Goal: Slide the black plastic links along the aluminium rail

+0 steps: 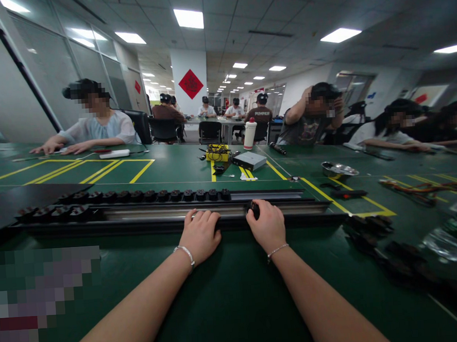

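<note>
A long black rail (pixel 227 223) with a bright metal channel lies crosswise before me on the green table. My left hand (pixel 201 233) grips its near edge, fingers bent over the top and thumb on the front side. To the right of it, my right hand (pixel 268 224) pinches a small black module (pixel 254 208) at the channel; my fingers cover part of that piece. Several similar black modules (pixel 63 213) sit at the rail's left end. Behind runs a second row of black modules (pixel 162 196), along another rail (pixel 266 195).
Loose black modules (pixel 402 263) lie in a pile at right, near a clear plastic bag (pixel 451 240). A metal bowl (pixel 339 169), cables (pixel 423 187), a grey box (pixel 250 161), a yellow basket (pixel 217 152) and a white bottle (pixel 250 134) stand farther back. Other people sit around the tables.
</note>
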{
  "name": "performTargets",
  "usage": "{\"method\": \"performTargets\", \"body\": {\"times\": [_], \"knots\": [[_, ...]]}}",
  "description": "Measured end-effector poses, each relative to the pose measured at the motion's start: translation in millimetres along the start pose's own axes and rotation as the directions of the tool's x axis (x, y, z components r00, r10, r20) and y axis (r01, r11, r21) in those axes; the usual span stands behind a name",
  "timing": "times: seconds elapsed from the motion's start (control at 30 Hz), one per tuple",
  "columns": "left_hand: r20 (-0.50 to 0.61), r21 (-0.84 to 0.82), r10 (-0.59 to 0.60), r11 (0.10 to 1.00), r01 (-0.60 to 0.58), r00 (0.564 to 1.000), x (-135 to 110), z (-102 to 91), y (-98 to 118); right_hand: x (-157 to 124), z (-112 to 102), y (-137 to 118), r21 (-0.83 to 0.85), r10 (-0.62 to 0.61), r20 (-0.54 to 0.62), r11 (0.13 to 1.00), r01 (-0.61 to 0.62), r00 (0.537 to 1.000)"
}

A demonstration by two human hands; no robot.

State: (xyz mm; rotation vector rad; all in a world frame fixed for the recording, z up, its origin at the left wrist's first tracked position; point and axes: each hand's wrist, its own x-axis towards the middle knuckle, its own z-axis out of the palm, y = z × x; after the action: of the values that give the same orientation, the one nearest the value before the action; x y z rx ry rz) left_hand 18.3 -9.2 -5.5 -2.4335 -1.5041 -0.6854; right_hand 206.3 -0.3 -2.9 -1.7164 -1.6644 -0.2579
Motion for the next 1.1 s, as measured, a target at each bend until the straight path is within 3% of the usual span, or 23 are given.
{"method": "performTargets", "body": {"times": [1.1], "knots": [[0.017,-0.005,-0.009,1.0,0.009,1.0,-0.1,-1.4,0.1,0.2,-1.3,-1.5,-0.008,0.011,-0.025,1.0,-0.011,1.0]]}}
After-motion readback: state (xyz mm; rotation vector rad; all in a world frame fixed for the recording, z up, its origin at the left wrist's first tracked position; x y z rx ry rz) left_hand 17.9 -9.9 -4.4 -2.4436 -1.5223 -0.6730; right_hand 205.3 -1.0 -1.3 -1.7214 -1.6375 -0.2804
